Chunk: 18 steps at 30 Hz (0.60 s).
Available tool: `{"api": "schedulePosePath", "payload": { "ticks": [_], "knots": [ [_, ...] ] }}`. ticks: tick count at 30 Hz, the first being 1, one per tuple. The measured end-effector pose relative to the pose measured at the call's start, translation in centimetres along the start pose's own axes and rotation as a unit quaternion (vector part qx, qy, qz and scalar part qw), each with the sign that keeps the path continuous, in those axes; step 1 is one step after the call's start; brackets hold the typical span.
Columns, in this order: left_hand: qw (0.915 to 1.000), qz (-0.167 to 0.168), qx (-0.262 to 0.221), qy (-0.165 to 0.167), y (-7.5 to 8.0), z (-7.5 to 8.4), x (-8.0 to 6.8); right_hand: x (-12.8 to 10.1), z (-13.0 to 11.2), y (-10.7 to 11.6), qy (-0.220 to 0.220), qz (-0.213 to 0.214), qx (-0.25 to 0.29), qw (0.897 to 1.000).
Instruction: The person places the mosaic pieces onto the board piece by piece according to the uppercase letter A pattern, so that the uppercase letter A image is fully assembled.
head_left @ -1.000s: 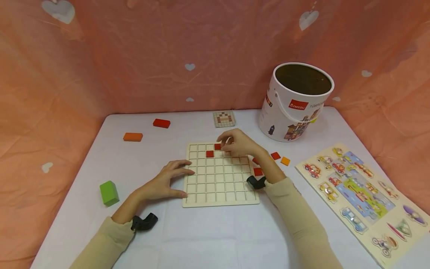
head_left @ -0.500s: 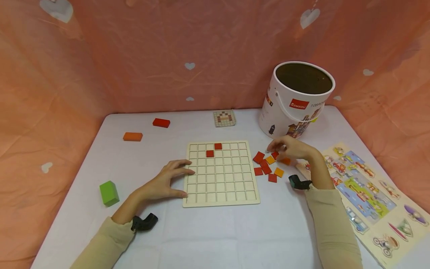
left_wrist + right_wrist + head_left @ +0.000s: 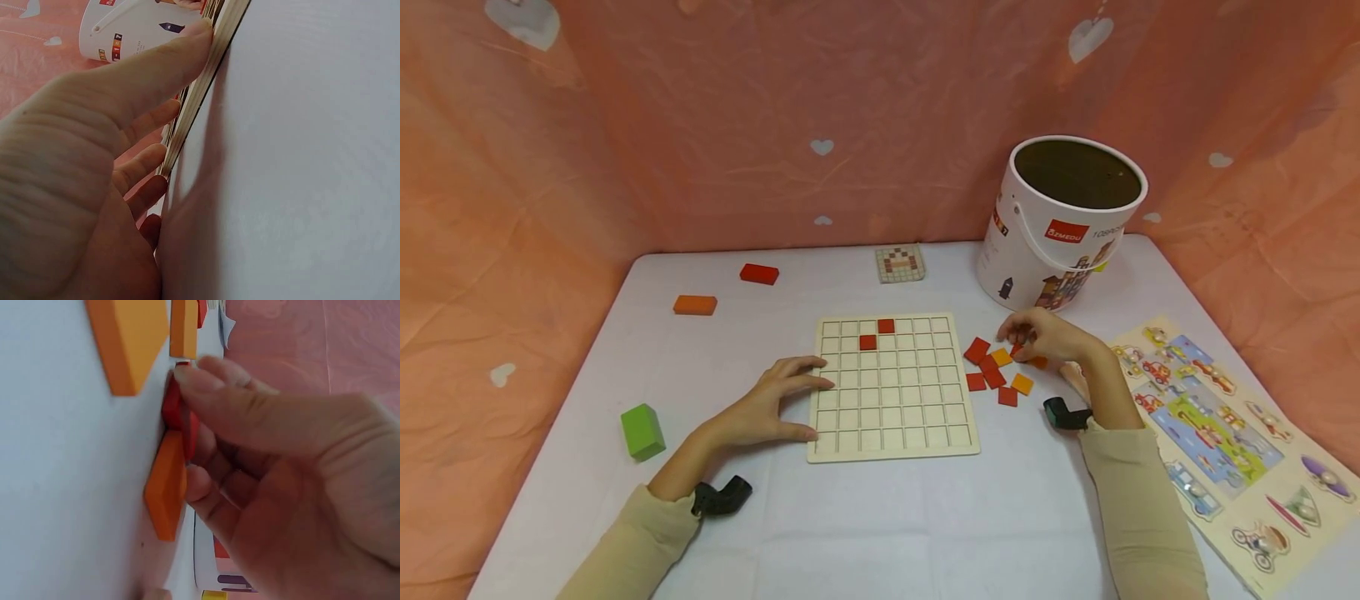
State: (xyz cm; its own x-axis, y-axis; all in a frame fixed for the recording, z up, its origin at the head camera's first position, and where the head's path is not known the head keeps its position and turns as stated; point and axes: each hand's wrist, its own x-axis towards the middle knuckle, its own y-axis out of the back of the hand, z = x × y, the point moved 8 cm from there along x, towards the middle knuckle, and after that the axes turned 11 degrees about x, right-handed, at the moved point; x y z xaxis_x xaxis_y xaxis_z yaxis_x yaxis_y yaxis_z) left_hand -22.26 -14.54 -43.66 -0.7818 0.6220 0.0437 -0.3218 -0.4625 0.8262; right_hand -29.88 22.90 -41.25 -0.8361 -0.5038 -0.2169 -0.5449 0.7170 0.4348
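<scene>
Right fingers around red tile

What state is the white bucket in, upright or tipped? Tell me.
Tilted: the bucket leans, its open top facing the camera, showing a dark inside.

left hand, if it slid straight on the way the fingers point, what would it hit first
The left hand already touches the near-left edge of the wooden grid board, fingers pointing right across it. Going on, it would push the board, or ride over its empty squares; how high the fingertips sit is unclear.

Red tile largely hidden inside right hand grip.
</scene>
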Motion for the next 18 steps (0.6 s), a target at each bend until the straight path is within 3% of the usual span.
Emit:
{"api": "schedulePosePath", "payload": {
  "ticks": [10,14,18],
  "knots": [
    [0.9999,0.000,-0.007,0.008,0.1,-0.1,0.0,-0.1,-0.2,1.0,-0.007,0.087,-0.063,0.994],
    [1.0000,0.001,-0.008,0.005,0.1,-0.1,0.0,0.0,-0.5,1.0,0.008,0.105,-0.051,0.993],
    [1.0000,0.001,-0.008,0.004,0.0,-0.1,0.0,0.8,-2.0,0.5,0.055,0.142,-0.025,0.988]
  ]
}}
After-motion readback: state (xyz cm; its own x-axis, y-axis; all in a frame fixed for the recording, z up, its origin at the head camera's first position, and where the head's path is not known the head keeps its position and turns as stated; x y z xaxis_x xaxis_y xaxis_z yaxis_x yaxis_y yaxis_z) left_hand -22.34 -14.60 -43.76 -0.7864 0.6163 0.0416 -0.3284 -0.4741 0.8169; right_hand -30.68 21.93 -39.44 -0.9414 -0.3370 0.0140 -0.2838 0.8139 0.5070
